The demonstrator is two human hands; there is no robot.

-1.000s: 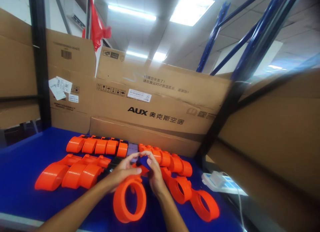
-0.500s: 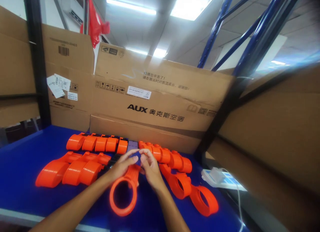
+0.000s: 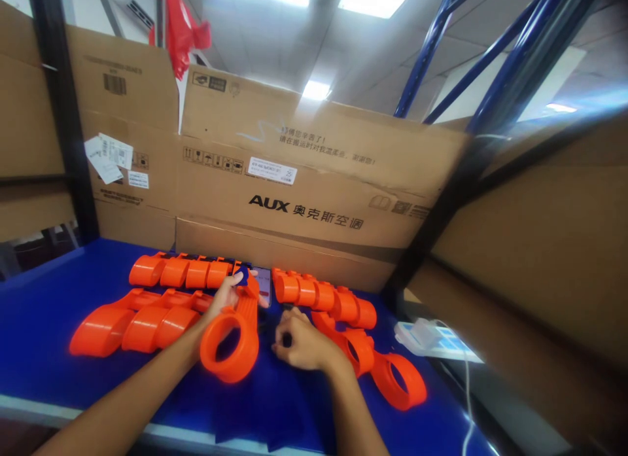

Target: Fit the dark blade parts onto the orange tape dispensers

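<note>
My left hand (image 3: 226, 296) grips the handle of an orange ring-shaped plastic part (image 3: 231, 341), which carries a small dark blue piece (image 3: 241, 276) at its far end; the ring hangs just above the blue table (image 3: 44, 371). My right hand (image 3: 299, 341) rests on the table a little to the right, its fingers curled in a loose pinch, and what it holds is hidden. More orange ring parts (image 3: 387, 377) lie right beside that hand.
Rows of orange parts lie at the back left (image 3: 186, 273), front left (image 3: 132, 322) and back right (image 3: 324, 296). A phone (image 3: 262, 282) lies between the back rows. Cardboard boxes (image 3: 304, 188) wall in the table. A white power strip (image 3: 426, 338) sits to the right.
My hands have come apart. The left carried the orange ring part to the left and further back; the right let go of it and dropped to the table.
</note>
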